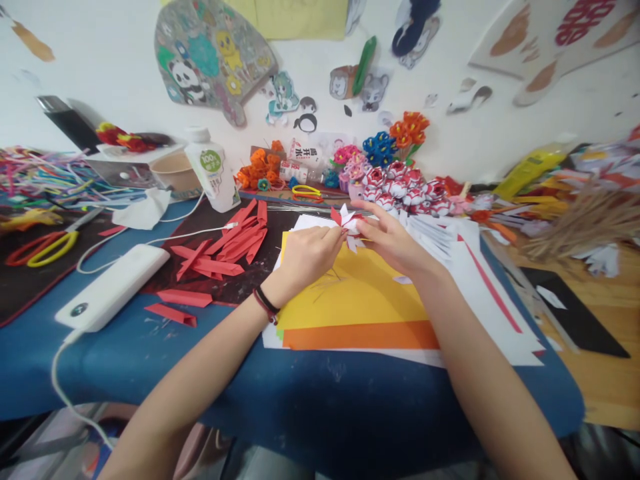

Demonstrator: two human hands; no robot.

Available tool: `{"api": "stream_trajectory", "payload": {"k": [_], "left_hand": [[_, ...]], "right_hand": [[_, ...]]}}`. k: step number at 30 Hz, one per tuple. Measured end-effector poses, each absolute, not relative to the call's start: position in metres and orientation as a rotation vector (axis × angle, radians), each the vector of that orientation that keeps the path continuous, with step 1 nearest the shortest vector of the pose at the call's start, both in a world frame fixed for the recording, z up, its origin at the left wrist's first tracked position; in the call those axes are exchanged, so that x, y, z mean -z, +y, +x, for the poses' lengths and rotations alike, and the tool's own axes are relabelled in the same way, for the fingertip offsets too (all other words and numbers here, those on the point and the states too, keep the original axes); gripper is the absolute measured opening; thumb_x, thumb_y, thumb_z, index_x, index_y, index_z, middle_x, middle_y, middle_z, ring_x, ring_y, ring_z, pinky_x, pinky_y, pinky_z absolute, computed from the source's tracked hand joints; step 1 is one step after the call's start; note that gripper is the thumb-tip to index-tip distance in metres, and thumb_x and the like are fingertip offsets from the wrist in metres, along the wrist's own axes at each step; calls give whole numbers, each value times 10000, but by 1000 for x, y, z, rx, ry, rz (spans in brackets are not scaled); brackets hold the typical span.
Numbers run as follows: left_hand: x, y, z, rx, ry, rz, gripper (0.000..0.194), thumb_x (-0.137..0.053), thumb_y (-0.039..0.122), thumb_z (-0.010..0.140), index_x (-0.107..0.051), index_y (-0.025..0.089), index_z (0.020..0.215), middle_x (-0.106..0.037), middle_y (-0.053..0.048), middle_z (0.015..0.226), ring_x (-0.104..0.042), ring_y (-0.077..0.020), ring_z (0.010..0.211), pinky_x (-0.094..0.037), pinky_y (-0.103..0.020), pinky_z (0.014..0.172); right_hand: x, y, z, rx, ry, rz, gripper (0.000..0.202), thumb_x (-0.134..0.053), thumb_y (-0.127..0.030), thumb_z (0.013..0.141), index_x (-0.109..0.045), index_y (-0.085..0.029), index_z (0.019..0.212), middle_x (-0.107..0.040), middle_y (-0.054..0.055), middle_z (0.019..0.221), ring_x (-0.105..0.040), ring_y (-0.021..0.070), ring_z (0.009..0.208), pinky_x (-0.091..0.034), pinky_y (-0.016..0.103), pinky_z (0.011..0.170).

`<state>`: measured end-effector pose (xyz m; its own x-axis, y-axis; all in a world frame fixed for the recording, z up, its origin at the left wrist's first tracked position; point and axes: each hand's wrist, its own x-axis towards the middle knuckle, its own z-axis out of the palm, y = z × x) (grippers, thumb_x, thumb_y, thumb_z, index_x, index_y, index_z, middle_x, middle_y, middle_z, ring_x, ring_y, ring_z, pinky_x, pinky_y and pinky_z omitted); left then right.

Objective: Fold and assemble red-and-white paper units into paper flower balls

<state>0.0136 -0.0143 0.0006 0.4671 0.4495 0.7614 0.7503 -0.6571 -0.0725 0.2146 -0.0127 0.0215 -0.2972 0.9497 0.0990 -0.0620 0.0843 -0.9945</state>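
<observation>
A red and white folded paper flower (pixel 351 223) is held up between my two hands, over a stack of yellow paper (pixel 370 287). My left hand (pixel 315 250), with a dark band at the wrist, is closed, its fingertips pinching the flower's left side. From the right, my right hand (pixel 387 240) grips the petals between thumb and fingers, the index finger stretched above them. Part of the flower is hidden by the fingers. To the left lies a heap of folded red paper strips (pixel 240 237) on a dark mat.
A white power bank (pixel 113 287) with a cable and scissors (pixel 47 247) lie at left. Behind stand a white bottle (pixel 213 170), finished red and white paper flowers (pixel 397 183) and pipe-cleaner flowers (pixel 379 149). White paper strips (pixel 430 233) and a black board (pixel 575 310) are at right.
</observation>
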Motion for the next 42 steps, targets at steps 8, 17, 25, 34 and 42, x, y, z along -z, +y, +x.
{"api": "stream_trajectory", "payload": {"k": [8,17,25,34,42], "left_hand": [[-6,-10,15,1265,-1589,-2509,291,-591,321,970,-685,182,733,-719,-28,686,-614,-143,612,-329,-262,612],[-7,2,11,1498,-1937,-2661,284,-626,318,921,-689,175,684,-756,-31,696,-617,-120,569,-415,-210,583],[-7,4,10,1584,-2065,-2772,305,-622,327,901,-668,160,650,-737,-31,650,-588,-89,483,-431,-189,529],[-6,8,8,1738,-2157,-2805,298,-671,353,873,-673,147,656,-726,-35,633,-560,-75,466,-368,-176,467],[-4,7,8,1765,-2174,-2768,308,-678,365,867,-673,151,645,-718,-30,626,-550,-73,466,-374,-178,474]], "right_hand": [[-19,-4,230,-1110,-1686,-994,747,-931,-344,646,-601,-316,1316,-572,69,1470,-684,231,1111,-540,425,1009],[-12,0,225,-237,-2028,-999,253,-769,-481,869,-720,-233,855,-705,58,897,-622,218,828,-479,360,751],[-6,1,224,-199,-2126,-963,283,-692,-527,932,-774,-255,929,-745,44,871,-611,196,722,-458,358,717],[-6,1,225,-198,-2114,-937,250,-658,-470,966,-806,-267,966,-784,59,938,-686,242,837,-503,396,779],[-8,-2,223,-188,-2140,-972,255,-672,-493,949,-804,-275,958,-795,54,961,-703,256,887,-514,411,828]]}}
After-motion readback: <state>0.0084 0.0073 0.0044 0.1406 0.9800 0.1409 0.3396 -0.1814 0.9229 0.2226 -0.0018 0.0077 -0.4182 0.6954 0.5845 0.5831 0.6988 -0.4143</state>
